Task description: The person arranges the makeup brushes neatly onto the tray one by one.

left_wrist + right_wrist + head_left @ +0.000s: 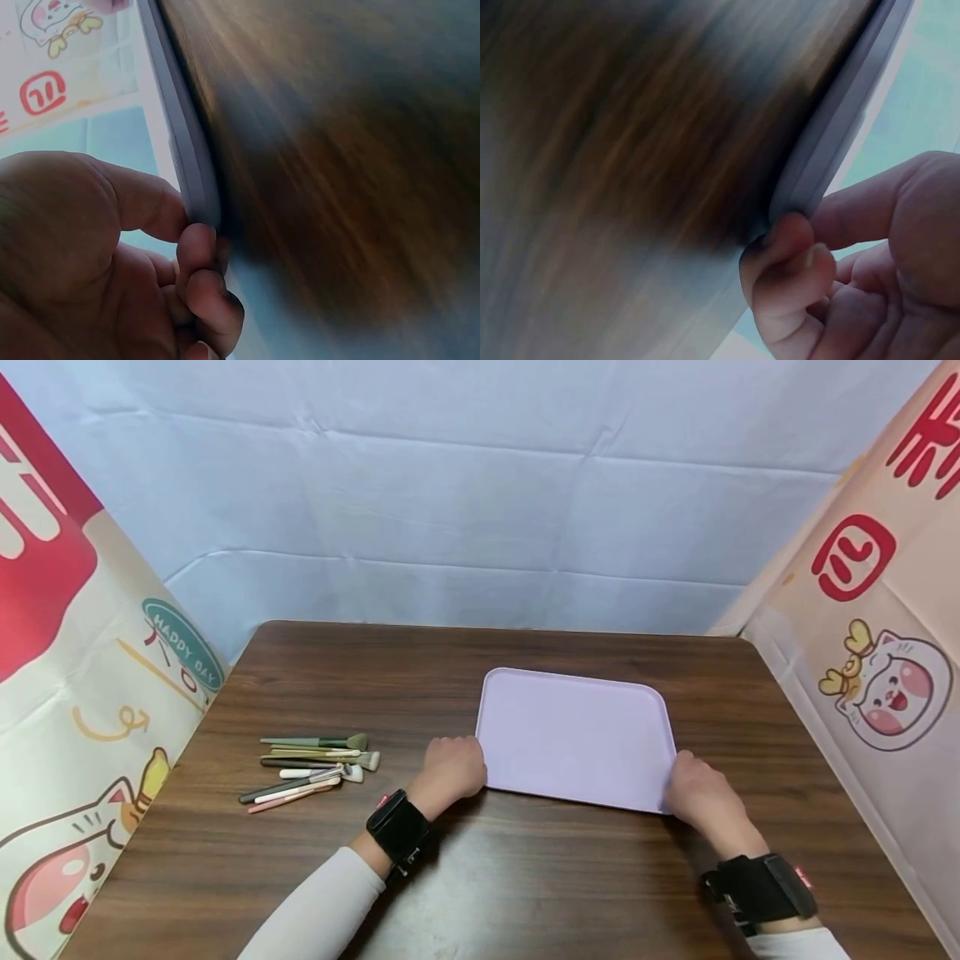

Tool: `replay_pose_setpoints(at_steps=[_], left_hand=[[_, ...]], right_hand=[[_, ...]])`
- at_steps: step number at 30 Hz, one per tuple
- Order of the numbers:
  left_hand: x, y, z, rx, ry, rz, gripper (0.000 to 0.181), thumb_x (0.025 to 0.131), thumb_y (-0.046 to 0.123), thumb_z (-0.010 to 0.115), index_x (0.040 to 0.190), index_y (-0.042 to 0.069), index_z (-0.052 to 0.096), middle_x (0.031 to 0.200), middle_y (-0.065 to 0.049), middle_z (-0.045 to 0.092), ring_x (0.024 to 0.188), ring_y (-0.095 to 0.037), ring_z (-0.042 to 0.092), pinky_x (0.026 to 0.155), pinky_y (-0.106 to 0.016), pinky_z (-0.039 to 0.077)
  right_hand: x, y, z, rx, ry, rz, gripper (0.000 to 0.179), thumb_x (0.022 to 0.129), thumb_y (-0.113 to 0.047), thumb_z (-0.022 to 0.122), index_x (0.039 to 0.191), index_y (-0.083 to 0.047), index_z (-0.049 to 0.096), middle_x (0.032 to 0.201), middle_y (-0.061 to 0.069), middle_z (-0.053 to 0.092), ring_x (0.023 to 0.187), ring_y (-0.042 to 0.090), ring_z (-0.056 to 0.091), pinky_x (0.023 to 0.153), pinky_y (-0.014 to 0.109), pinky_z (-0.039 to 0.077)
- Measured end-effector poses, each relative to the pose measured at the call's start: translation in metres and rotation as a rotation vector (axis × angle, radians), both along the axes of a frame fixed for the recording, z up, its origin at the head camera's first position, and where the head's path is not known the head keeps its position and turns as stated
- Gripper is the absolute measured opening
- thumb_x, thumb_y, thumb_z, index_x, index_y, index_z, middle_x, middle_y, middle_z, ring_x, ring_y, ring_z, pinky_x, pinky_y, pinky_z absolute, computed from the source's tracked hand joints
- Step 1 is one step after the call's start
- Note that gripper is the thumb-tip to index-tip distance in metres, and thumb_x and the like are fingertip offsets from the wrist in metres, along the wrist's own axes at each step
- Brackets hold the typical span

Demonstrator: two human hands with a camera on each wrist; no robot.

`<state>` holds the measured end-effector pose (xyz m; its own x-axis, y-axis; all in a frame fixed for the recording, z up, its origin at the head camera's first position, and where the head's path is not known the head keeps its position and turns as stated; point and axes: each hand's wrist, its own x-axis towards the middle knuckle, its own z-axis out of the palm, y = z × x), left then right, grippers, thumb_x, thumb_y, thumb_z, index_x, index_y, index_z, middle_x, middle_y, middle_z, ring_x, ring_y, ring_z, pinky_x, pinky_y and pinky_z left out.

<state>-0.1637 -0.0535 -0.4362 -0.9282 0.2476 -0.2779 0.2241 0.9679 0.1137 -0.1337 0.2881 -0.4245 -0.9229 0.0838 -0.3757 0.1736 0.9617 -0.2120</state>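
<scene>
A pale lilac rectangular tray with rounded corners and a low rim lies over the right half of the table, turned slightly. Its near left corner is pinched by my left hand, thumb on one side of the rim and curled fingers beneath, as the left wrist view shows. My right hand holds the near right corner in the same way. In the right wrist view the tray's side wall runs up from the fingertips. Nothing lies on the tray.
Left of my left hand lies a loose bunch of several makeup brushes, green, black, white and pink-handled. The dark wood table ends at a pale cloth backdrop. Printed cartoon panels flank both sides.
</scene>
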Motion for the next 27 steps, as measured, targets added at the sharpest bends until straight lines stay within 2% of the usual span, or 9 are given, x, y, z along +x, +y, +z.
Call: replay_pose_setpoints(at_steps=[4, 10, 27], left_hand=[[0.005, -0.008, 0.000, 0.006, -0.006, 0.008, 0.021, 0.095, 0.022, 0.058, 0.094, 0.004, 0.068, 0.102, -0.010, 0.072, 0.097, -0.029, 0.068, 0.084, -0.040, 0.053], [0.011, -0.021, -0.001, 0.016, -0.051, 0.023, 0.023, 0.098, 0.024, 0.055, 0.097, 0.004, 0.067, 0.103, -0.011, 0.071, 0.096, -0.030, 0.067, 0.085, -0.040, 0.052], [0.024, -0.048, 0.001, 0.041, -0.051, 0.112, 0.022, 0.095, 0.023, 0.057, 0.094, 0.004, 0.069, 0.101, -0.013, 0.072, 0.090, -0.032, 0.067, 0.080, -0.043, 0.053]], right_hand=[[0.001, -0.007, 0.000, -0.012, -0.006, 0.010, 0.032, 0.090, -0.006, 0.052, 0.109, 0.018, 0.044, 0.095, 0.032, 0.058, 0.080, 0.040, 0.059, 0.067, 0.051, 0.049], [0.001, -0.018, -0.002, -0.015, 0.019, 0.033, 0.030, 0.091, -0.004, 0.050, 0.110, 0.018, 0.045, 0.093, 0.029, 0.058, 0.078, 0.036, 0.058, 0.066, 0.049, 0.049], [-0.002, -0.042, -0.004, -0.048, 0.022, 0.085, 0.029, 0.090, -0.001, 0.057, 0.110, 0.016, 0.046, 0.092, 0.025, 0.058, 0.075, 0.031, 0.057, 0.062, 0.042, 0.048]])
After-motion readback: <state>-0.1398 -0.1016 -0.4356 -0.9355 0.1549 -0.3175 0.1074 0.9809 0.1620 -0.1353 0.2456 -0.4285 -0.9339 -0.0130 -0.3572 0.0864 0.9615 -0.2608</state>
